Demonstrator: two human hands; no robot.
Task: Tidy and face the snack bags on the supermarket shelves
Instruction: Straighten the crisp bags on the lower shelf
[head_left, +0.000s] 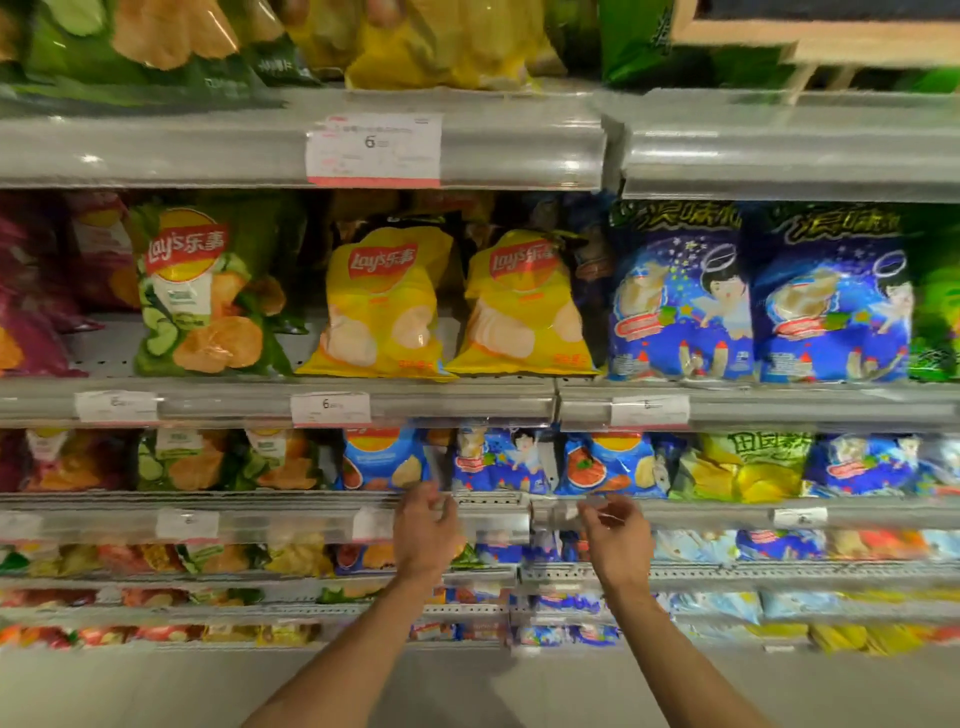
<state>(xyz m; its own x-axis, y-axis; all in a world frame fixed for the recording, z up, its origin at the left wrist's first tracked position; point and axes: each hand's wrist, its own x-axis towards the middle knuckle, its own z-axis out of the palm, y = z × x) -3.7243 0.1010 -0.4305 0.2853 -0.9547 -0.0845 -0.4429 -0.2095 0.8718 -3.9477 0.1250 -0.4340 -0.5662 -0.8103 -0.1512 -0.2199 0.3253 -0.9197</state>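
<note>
Both hands, left (427, 525) and right (615, 530), loosely curled and holding nothing, reach toward the blue bag (501, 460) to straighten it.

Forearms bare, no sleeves; left hand (423, 530), right hand (618, 540).

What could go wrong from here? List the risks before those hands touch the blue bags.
1. The blue cartoon bag stands between two blue Lay's bags; facing it there might leave the products mixed.
2. The left hand and right hand hover by the shelf's price strip; reaching in could knock a label loose.
</note>
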